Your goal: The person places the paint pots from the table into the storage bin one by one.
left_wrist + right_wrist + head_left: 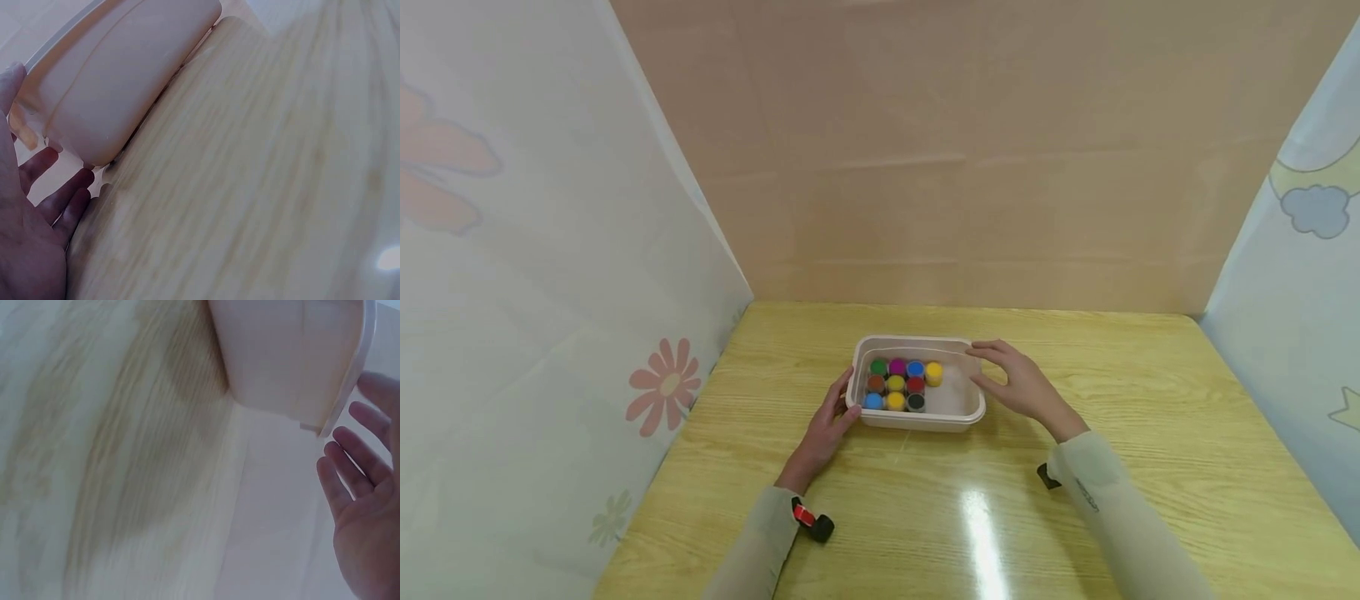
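A pale pink plastic box [917,423] stands upright on the table. Small round pots with coloured tops [896,384] fill its left part in rows, among them green, purple, blue, yellow, red and black ones. At the box's left end is my left hand [823,433], its thumb at the front corner of the rim. In the left wrist view that hand's fingers [65,194] lie loosely extended by the end wall. My right hand [1022,385] is spread at the right end, fingertips over the rim. Whether they touch it I cannot tell.
The wood-grain table [1150,400] has a shiny light reflection near the front. A brown covering [970,167] rises behind it, with patterned white sheets [550,333] on both sides. Each sleeve carries a dark strap piece [820,527] at the wrist.
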Action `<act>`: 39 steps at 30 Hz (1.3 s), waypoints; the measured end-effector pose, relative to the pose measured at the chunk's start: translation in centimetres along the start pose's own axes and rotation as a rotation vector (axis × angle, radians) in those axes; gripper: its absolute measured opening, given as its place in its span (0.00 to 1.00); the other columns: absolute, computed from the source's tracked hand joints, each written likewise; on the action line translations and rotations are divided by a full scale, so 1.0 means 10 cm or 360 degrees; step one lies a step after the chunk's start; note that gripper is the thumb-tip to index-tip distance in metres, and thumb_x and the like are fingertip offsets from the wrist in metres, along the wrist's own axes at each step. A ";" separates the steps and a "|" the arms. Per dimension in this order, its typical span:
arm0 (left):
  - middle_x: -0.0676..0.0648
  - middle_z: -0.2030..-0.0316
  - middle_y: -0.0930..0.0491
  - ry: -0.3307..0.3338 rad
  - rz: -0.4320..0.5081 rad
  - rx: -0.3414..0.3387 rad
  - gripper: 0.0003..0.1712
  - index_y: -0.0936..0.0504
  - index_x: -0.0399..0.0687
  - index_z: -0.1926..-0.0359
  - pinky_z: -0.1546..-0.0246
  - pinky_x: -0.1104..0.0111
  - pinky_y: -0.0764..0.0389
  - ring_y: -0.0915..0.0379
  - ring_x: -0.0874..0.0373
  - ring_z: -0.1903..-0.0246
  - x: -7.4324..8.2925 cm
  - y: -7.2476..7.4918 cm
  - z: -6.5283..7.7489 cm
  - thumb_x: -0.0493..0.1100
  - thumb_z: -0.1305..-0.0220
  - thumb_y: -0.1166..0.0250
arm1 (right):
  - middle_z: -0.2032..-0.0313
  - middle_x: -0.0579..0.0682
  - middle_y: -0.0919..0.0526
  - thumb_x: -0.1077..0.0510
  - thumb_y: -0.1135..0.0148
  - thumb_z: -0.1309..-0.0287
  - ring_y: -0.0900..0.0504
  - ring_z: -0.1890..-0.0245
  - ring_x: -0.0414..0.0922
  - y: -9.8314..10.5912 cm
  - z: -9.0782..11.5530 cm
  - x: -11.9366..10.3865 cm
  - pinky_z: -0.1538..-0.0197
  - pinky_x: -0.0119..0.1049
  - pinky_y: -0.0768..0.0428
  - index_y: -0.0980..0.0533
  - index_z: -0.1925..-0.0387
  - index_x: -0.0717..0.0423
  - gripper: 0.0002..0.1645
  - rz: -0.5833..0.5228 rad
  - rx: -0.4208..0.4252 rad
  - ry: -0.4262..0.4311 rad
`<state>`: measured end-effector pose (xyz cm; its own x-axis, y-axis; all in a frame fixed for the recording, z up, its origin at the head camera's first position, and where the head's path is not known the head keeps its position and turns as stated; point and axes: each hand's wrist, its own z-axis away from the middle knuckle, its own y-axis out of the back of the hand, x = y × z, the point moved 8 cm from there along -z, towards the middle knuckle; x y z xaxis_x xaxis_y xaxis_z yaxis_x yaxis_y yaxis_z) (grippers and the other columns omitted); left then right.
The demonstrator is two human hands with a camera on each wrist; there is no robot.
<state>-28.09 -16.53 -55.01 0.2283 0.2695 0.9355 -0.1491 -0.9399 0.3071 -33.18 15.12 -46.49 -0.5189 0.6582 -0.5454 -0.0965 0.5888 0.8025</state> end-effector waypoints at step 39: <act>0.42 0.23 0.38 0.0082 0.0024 -0.0017 0.38 0.49 0.80 0.19 0.29 0.40 0.35 0.35 0.39 0.27 -0.04 0.01 -0.01 0.52 0.21 0.43 | 0.28 0.55 0.28 0.48 0.30 0.33 0.32 0.28 0.63 -0.07 0.09 0.18 0.30 0.67 0.33 0.22 0.35 0.60 0.31 -0.0217 0.0010 -0.0081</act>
<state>-28.27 -16.69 -55.35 0.1761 0.2658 0.9478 -0.1627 -0.9418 0.2943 -33.28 16.36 -48.25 -0.4573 0.5947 -0.6612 -0.1581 0.6773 0.7185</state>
